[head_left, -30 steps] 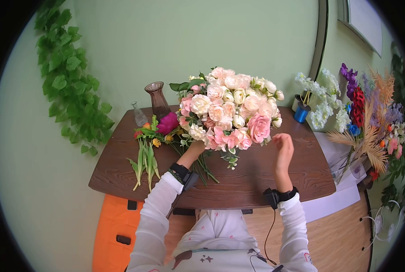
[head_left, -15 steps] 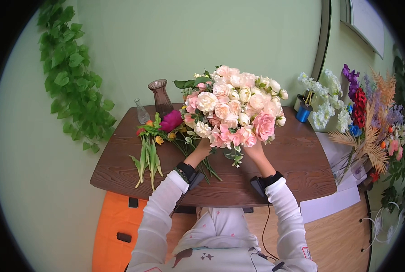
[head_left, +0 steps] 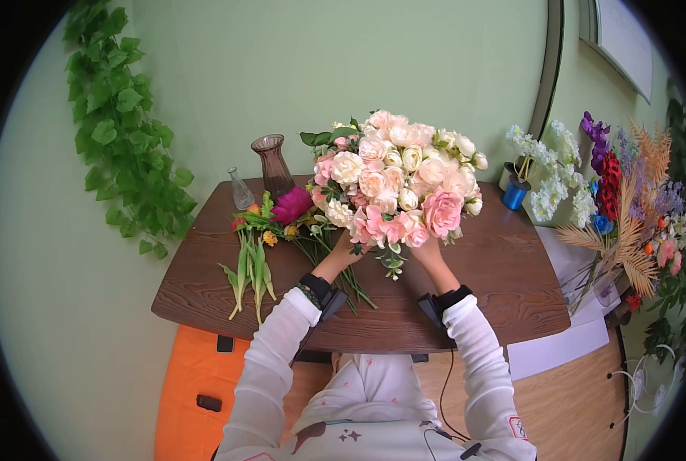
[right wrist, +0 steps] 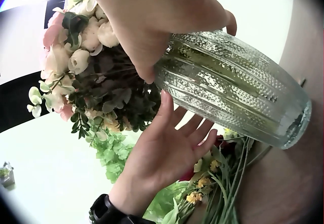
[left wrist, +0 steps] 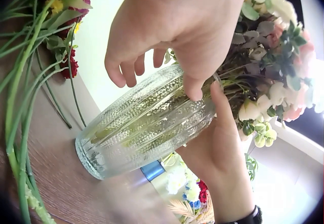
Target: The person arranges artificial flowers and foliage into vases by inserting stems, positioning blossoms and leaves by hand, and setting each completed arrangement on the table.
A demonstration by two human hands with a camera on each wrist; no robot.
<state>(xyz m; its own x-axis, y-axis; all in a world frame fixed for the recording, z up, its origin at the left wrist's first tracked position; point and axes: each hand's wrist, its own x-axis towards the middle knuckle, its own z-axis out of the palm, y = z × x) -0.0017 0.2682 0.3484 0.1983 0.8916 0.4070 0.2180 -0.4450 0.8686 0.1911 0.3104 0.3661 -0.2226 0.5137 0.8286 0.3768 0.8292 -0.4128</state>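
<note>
A clear ribbed glass vase [left wrist: 147, 120] has its base at the brown table [head_left: 496, 300]. It holds a large bouquet of pink, cream and white flowers [head_left: 393, 180], whose heads hide most of the vase in the head view. My left hand [head_left: 345, 252] grips the vase near its mouth from the left, thumb on the near side and fingers reaching round the far side. From the right, my right hand [head_left: 429, 255] holds the upper vase the same way, its thumb close to the left one. Inside the glass, green stems [right wrist: 217, 67] show.
Left of the vase lie loose green stems [head_left: 247, 273], a magenta flower [head_left: 291, 205] and small yellow blooms [head_left: 270, 239]. Behind them stand a purplish vase [head_left: 271, 165] and a small clear bottle [head_left: 240, 190]. A blue pot [head_left: 514, 194] with white flowers is at the right back.
My right hand has come in from the right of the bouquet to the vase under the blooms. My left hand has stayed at the vase. The bouquet has shifted slightly.
</note>
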